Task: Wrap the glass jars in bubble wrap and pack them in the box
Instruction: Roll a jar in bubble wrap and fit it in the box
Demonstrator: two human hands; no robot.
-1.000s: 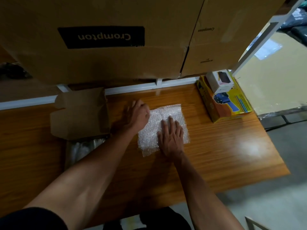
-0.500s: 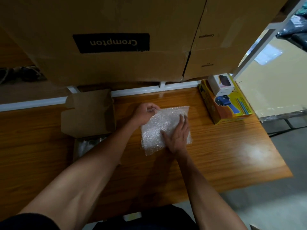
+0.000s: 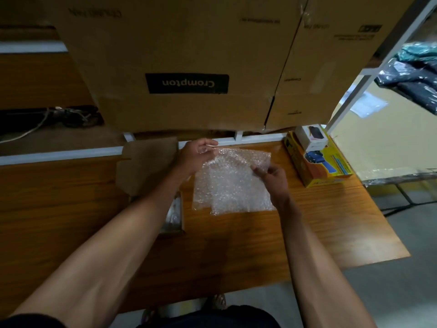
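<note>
Bubble wrap (image 3: pixel 233 183), earlier pressed flat, now lifted off table (image 3: pixel 319 221), pinched by left hand (image 3: pixel 195 155) at 11 o'clock and right hand (image 3: pixel 275 179) at 3; wrapping not yet begun.

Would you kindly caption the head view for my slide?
Both hands lift bubble wrap off the wooden table beside an open box.

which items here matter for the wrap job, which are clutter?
Job:
bubble wrap, pinched by left hand and right hand
small open box

Lying about:
yellow box
white box
big Crompton cartons
cables
</note>
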